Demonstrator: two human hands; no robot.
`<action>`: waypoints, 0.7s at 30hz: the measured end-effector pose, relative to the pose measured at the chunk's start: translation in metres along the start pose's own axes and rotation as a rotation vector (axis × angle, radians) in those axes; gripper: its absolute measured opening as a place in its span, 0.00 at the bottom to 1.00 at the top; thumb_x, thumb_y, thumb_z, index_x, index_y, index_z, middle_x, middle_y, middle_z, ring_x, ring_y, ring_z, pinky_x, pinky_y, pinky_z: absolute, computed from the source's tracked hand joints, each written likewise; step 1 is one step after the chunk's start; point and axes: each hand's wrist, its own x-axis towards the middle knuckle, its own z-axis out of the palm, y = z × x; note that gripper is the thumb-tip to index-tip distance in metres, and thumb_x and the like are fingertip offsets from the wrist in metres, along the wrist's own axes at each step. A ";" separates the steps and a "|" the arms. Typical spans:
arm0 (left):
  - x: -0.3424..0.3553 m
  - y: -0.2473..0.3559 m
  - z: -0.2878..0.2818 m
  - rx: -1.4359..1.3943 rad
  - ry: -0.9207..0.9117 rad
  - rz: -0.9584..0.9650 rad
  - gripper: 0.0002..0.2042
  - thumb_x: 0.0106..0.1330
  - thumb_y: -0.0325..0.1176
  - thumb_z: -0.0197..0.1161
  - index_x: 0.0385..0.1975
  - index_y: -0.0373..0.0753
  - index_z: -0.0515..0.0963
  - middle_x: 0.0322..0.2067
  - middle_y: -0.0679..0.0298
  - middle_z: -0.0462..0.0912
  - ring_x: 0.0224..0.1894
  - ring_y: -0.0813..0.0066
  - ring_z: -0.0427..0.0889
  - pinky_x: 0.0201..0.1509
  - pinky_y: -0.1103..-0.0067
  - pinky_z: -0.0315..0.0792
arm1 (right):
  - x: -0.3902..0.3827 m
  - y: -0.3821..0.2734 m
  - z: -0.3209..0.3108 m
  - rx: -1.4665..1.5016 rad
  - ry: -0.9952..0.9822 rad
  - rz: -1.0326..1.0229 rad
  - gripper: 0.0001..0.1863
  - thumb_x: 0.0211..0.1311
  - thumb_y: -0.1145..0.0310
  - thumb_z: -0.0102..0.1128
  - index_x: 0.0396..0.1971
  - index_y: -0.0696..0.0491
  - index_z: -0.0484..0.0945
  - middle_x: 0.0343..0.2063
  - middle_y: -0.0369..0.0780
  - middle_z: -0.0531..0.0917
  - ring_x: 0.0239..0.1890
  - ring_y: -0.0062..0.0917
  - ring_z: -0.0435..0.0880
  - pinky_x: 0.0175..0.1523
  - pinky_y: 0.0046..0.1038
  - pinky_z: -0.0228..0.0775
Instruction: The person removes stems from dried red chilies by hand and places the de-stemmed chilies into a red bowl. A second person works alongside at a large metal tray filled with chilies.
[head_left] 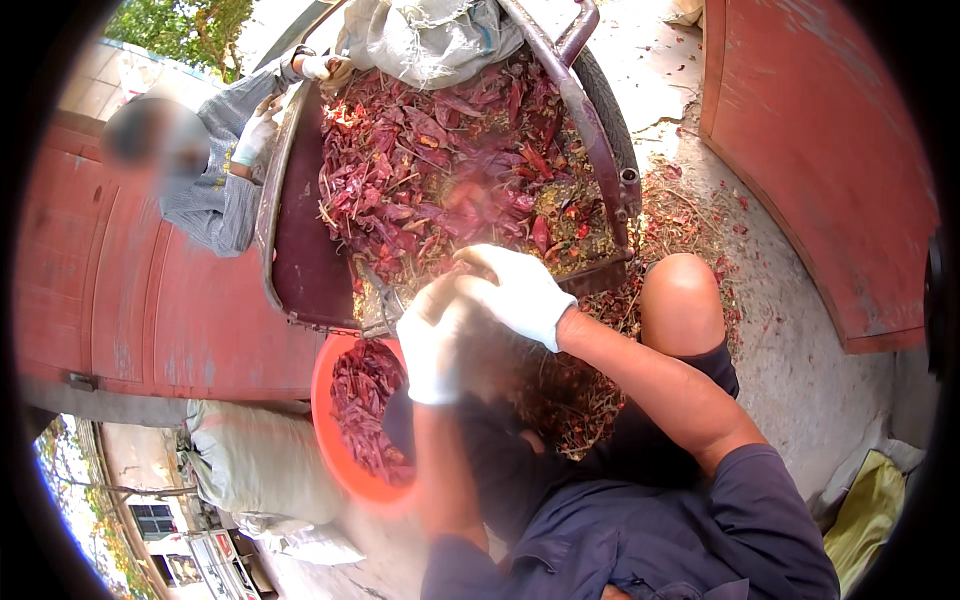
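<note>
My left hand (434, 335) and my right hand (520, 295), both in white gloves, meet at the near edge of a metal cart bed (298, 255). Their fingers are closed and pressed together. Whatever they pinch is too small and blurred to make out. Dried red chili peppers (420, 150) lie heaped in the bed just beyond my hands, mixed with stems and yellowish seeds. Below my left hand stands an orange-red plastic basin (328, 450) holding more dried chili peppers (365, 405), partly hidden by my arm and leg.
Across the cart at the left, another person in grey sleeves (235, 205) has gloved hands near its rim. A whitish sack (420, 40) lies over the far end. Stems and chili scraps (680, 215) litter the ground. A full sack (260, 460) stands beside the basin; a red metal panel (820, 150) rises right.
</note>
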 end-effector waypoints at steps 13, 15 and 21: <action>-0.023 -0.011 -0.011 0.576 0.065 0.595 0.09 0.66 0.25 0.65 0.44 0.32 0.83 0.38 0.61 0.84 0.40 0.74 0.81 0.49 0.78 0.75 | -0.017 0.009 -0.007 -0.428 -0.192 -0.224 0.18 0.66 0.56 0.52 0.46 0.53 0.77 0.41 0.47 0.82 0.47 0.43 0.81 0.52 0.40 0.73; -0.027 -0.011 -0.009 0.630 0.085 0.634 0.08 0.66 0.24 0.66 0.43 0.32 0.83 0.36 0.61 0.84 0.38 0.73 0.81 0.47 0.78 0.75 | -0.021 0.007 -0.009 -0.475 -0.236 -0.216 0.18 0.66 0.55 0.52 0.45 0.53 0.77 0.40 0.47 0.82 0.46 0.44 0.82 0.52 0.40 0.73; -0.030 -0.017 -0.002 0.722 0.097 0.686 0.04 0.68 0.25 0.64 0.38 0.32 0.83 0.28 0.63 0.84 0.28 0.76 0.81 0.37 0.80 0.76 | -0.025 0.012 -0.008 -0.565 -0.335 -0.214 0.17 0.67 0.55 0.51 0.41 0.54 0.78 0.37 0.48 0.82 0.44 0.44 0.82 0.50 0.42 0.73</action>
